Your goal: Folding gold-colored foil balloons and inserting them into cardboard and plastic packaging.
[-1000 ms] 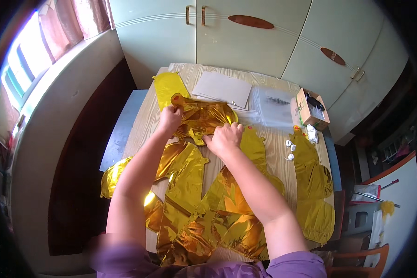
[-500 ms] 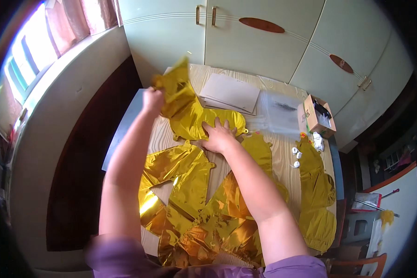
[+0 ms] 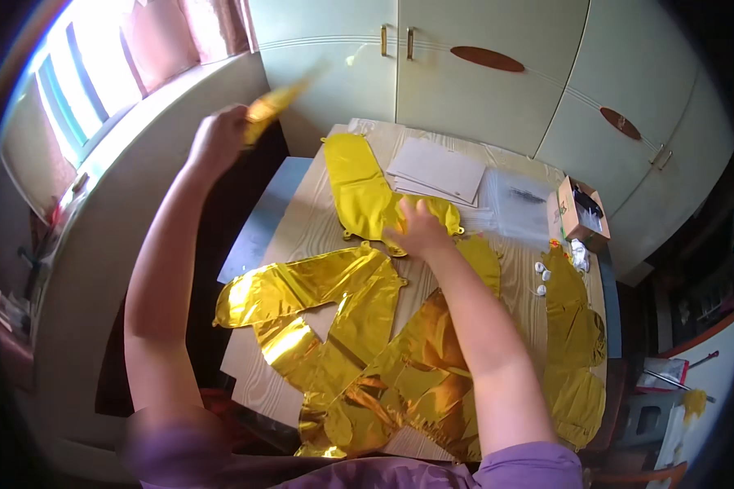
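Observation:
My left hand (image 3: pixel 216 140) is raised past the table's left side, closed on a gold foil piece (image 3: pixel 271 107) that is smeared by motion. With its fingers spread, my right hand (image 3: pixel 422 230) rests on or just over a flat, L-shaped gold foil balloon (image 3: pixel 355 175); whether it presses on it I cannot tell. Nearer me lies another flat gold foil balloon with angled arms (image 3: pixel 302 285). Under my right forearm spreads more crumpled gold foil (image 3: pixel 428 342), partly hidden. A further flat gold foil balloon (image 3: pixel 575 359) lies along the table's right side.
Behind the balloons, a stack of white sheets (image 3: pixel 437 167) sits on the wooden table (image 3: pixel 269 383), beside clear plastic bags (image 3: pixel 518 208). At the right back stands a small open box (image 3: pixel 579 212). Small white items (image 3: pixel 541 277) lie near it. Pale cabinets (image 3: pixel 481 98) rise behind.
My left hand has swung up and left with the foil piece, away from the L-shaped balloon, whose upper arm now lies uncovered. My right hand stays by that balloon. The view has shifted.

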`<state>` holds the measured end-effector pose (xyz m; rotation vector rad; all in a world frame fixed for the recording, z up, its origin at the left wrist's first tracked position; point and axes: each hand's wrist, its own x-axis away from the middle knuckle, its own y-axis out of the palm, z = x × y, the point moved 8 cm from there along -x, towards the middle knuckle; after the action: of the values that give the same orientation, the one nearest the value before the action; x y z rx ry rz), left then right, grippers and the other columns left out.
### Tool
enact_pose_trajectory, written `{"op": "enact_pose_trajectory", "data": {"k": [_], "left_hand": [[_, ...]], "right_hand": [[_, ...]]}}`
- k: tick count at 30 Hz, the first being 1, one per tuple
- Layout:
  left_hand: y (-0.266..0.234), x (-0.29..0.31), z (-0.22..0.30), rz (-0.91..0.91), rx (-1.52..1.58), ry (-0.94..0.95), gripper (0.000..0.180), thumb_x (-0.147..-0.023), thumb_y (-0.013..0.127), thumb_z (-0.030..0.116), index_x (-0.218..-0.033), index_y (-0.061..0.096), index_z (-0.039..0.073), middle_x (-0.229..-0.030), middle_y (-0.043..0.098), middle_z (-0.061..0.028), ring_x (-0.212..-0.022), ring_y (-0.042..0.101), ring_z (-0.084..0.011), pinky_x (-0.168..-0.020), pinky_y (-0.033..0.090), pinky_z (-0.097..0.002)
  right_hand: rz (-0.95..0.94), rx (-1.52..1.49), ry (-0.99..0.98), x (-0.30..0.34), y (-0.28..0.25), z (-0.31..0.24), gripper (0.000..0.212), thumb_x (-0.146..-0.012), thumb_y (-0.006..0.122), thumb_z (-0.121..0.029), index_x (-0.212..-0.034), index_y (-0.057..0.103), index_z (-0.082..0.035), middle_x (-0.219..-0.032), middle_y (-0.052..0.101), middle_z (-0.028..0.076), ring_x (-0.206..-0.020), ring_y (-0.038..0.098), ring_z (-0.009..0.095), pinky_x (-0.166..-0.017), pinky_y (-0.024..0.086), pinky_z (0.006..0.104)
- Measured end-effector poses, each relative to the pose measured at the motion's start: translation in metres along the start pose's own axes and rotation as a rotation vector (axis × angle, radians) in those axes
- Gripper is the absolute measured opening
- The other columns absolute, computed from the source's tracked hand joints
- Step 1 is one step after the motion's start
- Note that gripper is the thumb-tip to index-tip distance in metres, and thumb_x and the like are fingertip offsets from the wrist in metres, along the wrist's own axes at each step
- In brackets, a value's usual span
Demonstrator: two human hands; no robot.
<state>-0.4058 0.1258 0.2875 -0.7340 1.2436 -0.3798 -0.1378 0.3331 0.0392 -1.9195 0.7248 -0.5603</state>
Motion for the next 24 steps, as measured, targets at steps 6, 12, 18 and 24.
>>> {"op": "enact_pose_trajectory", "data": {"k": [6, 12, 18, 24], "left_hand": [[0.006, 0.072, 0.133, -0.425, 0.036, 0.128, 0.013, -0.092, 0.062, 0.017, -0.098, 0.07, 0.008, -0.082, 0.069, -0.0183, -0.078, 0.068, -0.038, -0.072, 0.054, -0.0467], [-0.047, 0.161, 0.268, 0.139, 0.123, 0.427, 0.062, -0.077, 0.076, 0.011, -0.136, 0.055, 0.012, -0.141, 0.055, -0.0115, -0.13, 0.051, -0.0343, -0.109, 0.036, -0.0497], [0.045, 0.331, 0.323, -0.609, 0.473, 0.692, 0.071, -0.086, 0.071, 0.041, -0.145, 0.049, 0.008, -0.151, 0.043, -0.0205, -0.146, 0.034, -0.0381, -0.12, 0.025, -0.0546], [0.045, 0.382, 0.342, -0.744, 0.533, 0.614, 0.072, -0.088, 0.068, 0.044, -0.144, 0.049, 0.004, -0.151, 0.043, -0.0227, -0.142, 0.038, -0.039, -0.117, 0.03, -0.0519]], "right_hand": [[0.831, -0.002, -0.682, 0.147, -0.141, -0.109, 0.09, -0.079, 0.077, -0.046, -0.149, 0.037, -0.007, -0.149, 0.043, 0.02, -0.139, 0.039, 0.039, -0.111, 0.029, 0.0542], [0.379, -0.095, -0.427, 0.133, -0.161, -0.062, 0.03, -0.083, 0.073, -0.021, -0.104, 0.071, 0.001, -0.086, 0.072, 0.016, -0.082, 0.069, 0.031, -0.079, 0.053, 0.0392], [0.553, 0.018, -0.194, 0.175, -0.265, 0.048, 0.025, -0.084, 0.069, -0.018, -0.106, 0.073, -0.006, -0.09, 0.074, 0.018, -0.081, 0.07, 0.031, -0.078, 0.054, 0.0396], [0.638, 0.162, -0.43, 0.319, -0.246, -0.018, 0.01, -0.092, 0.065, -0.013, -0.097, 0.072, -0.007, -0.081, 0.068, 0.013, -0.072, 0.065, 0.027, -0.07, 0.053, 0.04]]}}
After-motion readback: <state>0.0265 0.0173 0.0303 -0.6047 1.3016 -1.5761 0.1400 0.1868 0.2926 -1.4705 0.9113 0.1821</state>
